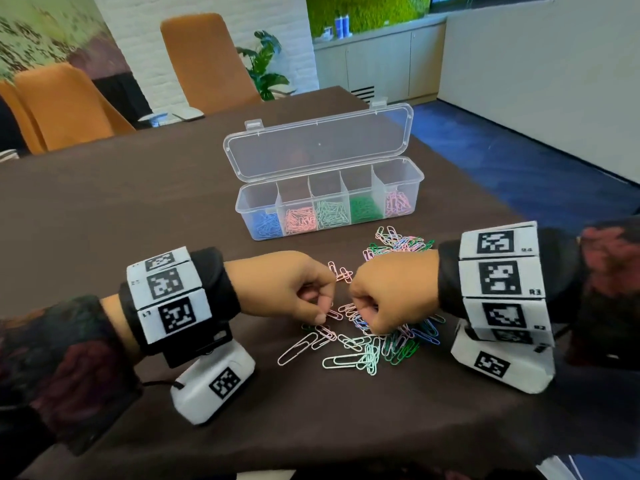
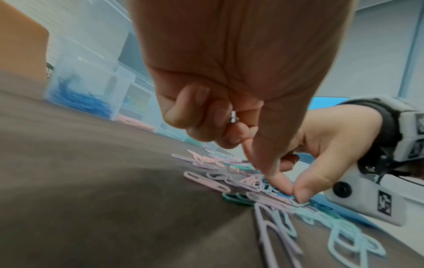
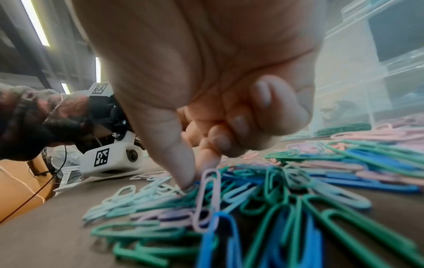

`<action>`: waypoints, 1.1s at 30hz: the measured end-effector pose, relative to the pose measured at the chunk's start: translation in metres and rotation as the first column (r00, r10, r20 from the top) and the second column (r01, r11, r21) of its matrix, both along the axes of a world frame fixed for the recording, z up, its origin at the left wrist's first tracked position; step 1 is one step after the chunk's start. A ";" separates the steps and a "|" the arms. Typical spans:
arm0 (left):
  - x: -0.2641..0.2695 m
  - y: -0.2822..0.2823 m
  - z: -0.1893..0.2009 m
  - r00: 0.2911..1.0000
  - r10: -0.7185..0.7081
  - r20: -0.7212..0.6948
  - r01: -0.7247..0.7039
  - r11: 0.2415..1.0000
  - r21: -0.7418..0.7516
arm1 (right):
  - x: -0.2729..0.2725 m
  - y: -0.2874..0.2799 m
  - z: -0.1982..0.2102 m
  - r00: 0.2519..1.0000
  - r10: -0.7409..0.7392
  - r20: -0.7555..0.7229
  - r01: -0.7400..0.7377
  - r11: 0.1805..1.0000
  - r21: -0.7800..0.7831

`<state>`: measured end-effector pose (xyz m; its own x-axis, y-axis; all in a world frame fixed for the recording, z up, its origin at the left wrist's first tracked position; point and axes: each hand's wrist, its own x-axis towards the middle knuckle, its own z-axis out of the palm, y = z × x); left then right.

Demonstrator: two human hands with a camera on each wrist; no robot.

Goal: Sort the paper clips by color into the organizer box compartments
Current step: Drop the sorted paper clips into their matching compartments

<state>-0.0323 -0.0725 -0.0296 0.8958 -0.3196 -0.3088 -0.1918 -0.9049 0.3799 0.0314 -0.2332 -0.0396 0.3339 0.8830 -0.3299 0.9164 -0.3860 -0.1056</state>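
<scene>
Organizer box (image 1: 329, 206), frame centre, lid open, five colour-sorted compartments. Loose paper clips (image 1: 374, 341) heaped below it. Left hand (image 1: 294, 289) and right hand (image 1: 384, 292), fingers curled, tips in heap; clamped contents indiscernible.

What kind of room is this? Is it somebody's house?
Probably an office meeting room, not a house. A long dark table has orange chairs around it, and low cabinets line the far wall under a green moss panel.

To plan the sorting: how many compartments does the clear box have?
5, in one row in the box: left to right blue, pink, pale green, dark green, lilac-pink.
</scene>
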 end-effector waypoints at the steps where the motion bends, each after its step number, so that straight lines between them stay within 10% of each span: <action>1: -0.002 0.002 0.000 1.000 0.014 0.002 -0.014 1.000 -0.009 | 0.001 0.000 0.000 1.000 0.004 0.001 -0.004 1.000 -0.006; 14: -0.007 -0.029 -0.006 0.990 -0.132 0.041 0.127 0.985 0.116 | 0.006 -0.015 -0.004 0.999 0.000 0.051 -0.002 0.999 0.044; 21: 0.001 -0.031 -0.007 0.992 -0.128 -0.004 0.128 0.988 0.088 | 0.028 -0.033 0.005 0.951 -0.183 -0.250 0.233 0.955 0.185; 25: -0.005 -0.009 0.002 0.980 0.107 -0.168 -0.163 0.917 -0.363 | 0.031 -0.040 0.000 0.535 -0.139 -0.833 0.563 0.794 0.229; 29: -0.020 0.010 -0.003 0.865 0.203 -0.459 -0.494 0.511 -0.704 | 0.035 -0.040 -0.008 0.055 0.012 -0.998 0.659 0.750 0.046; 33: -0.034 0.022 -0.010 0.815 0.141 -0.562 -0.569 0.386 -0.726 | 0.025 -0.031 -0.003 -0.097 0.024 -0.995 0.595 0.803 -0.038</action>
<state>-0.0667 -0.0509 -0.0394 0.8761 -0.2782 -0.3937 0.4017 -0.0302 0.9153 0.0568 -0.2645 -0.0422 0.2298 0.9136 -0.3355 -0.4027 -0.2246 -0.8873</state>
